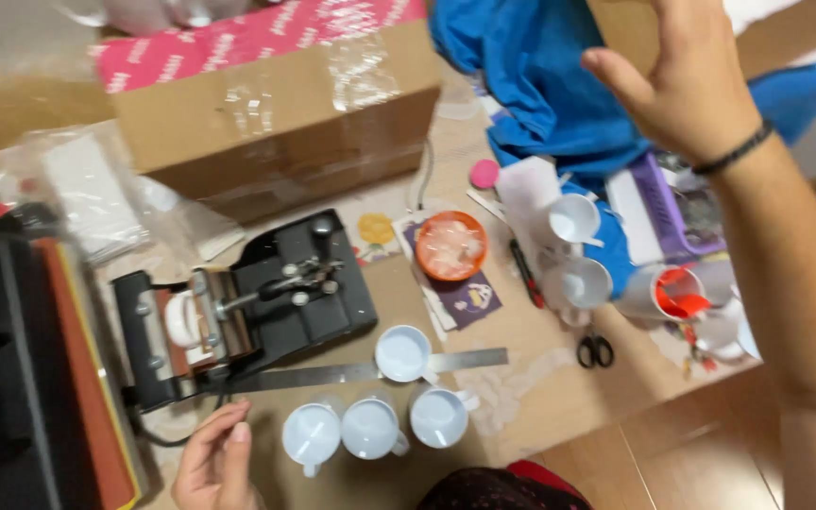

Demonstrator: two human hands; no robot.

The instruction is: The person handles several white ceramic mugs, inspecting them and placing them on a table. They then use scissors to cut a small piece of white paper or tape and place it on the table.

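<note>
White mugs [370, 427] — three sitting empty, handled, lower centre | left hand [214, 463] resting loosely beside them, grasping nothing | right hand [687, 80] hovering spread-fingered, upper right — over blue cloth [540, 85]

3 mugs [370, 430] before ruler [332, 374]; mug press [238, 312] behind; box [276, 113] farthest back.

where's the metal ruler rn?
Head view, lower centre: the metal ruler lies flat on the table, under a white mug, right of the black mug press.

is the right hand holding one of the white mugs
No, the right hand is raised open and empty above the blue cloth, well away from the white mugs on the table.
</note>
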